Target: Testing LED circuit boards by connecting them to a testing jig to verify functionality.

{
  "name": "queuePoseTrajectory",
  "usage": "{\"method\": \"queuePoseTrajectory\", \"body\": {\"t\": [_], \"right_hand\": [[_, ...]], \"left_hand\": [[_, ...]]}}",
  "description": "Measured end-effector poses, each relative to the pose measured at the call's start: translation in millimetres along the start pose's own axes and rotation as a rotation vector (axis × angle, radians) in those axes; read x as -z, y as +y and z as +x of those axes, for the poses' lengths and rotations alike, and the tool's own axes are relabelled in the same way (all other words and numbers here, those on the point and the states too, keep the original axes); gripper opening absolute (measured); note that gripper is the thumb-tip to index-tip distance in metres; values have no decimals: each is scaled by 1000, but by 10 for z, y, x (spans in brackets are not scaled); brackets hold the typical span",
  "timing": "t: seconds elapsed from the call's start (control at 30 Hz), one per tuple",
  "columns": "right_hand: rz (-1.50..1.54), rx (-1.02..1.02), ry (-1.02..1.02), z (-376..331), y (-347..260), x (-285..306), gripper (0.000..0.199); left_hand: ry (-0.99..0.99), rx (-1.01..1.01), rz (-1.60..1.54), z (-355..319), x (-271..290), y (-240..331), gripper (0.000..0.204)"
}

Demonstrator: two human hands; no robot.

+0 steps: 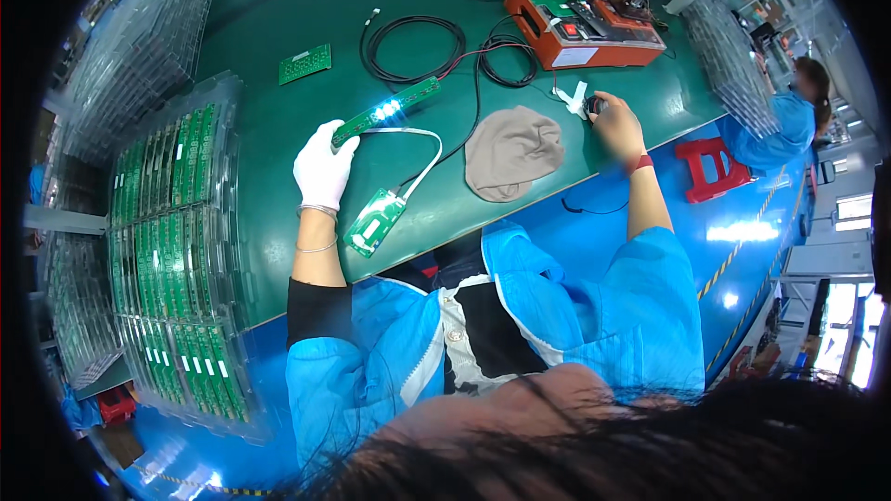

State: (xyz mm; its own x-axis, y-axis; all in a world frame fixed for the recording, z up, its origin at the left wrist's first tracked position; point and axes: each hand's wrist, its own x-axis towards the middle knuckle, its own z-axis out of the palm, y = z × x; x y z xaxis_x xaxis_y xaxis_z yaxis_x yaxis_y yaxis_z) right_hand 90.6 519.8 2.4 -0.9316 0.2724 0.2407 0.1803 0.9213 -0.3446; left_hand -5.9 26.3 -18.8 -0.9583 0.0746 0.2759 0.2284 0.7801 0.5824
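Observation:
My left hand (324, 170), in a white glove, grips one end of a long narrow green circuit board (357, 124). Several white lights glow brightly near the middle of that board. A white cable (434, 150) runs from it to a second green circuit board (375, 223), lying near the table's front edge. Bare, with a red band at the wrist, my right hand (618, 129) is closed around a small dark object (595, 106) whose kind I cannot make out. White strips of tape (576, 100) sit just left of those fingers. Between my hands lies a crumpled grey-brown cloth (513, 154).
An orange machine (587, 28) stands at the back right of the green table (278, 0). Coiled black cables (415, 48) and a loose circuit board (304, 65) lie farther back. Clear trays of boards (176, 250) stand at left. A person (784, 121) sits at far right, near a red stool (710, 170).

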Motion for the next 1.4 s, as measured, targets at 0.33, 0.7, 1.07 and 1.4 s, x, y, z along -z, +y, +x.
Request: {"method": "queuePoseTrajectory", "body": {"t": [0.33,0.7,1.07,1.4], "right_hand": [[-95,87,77,107,-33,-15,49],[-133,271,469,1065,-602,-447,41],[-214,280,605,929,-1222,-450,42],[709,535,-110,390,-2261,-743,36]], "left_hand": [[28,-55,-15,5,-58,-23,35],[83,-114,6,24,-97,4,36],[81,-88,-57,-16,-17,-32,35],[-119,-92,-237,-8,166,17,32]]}}
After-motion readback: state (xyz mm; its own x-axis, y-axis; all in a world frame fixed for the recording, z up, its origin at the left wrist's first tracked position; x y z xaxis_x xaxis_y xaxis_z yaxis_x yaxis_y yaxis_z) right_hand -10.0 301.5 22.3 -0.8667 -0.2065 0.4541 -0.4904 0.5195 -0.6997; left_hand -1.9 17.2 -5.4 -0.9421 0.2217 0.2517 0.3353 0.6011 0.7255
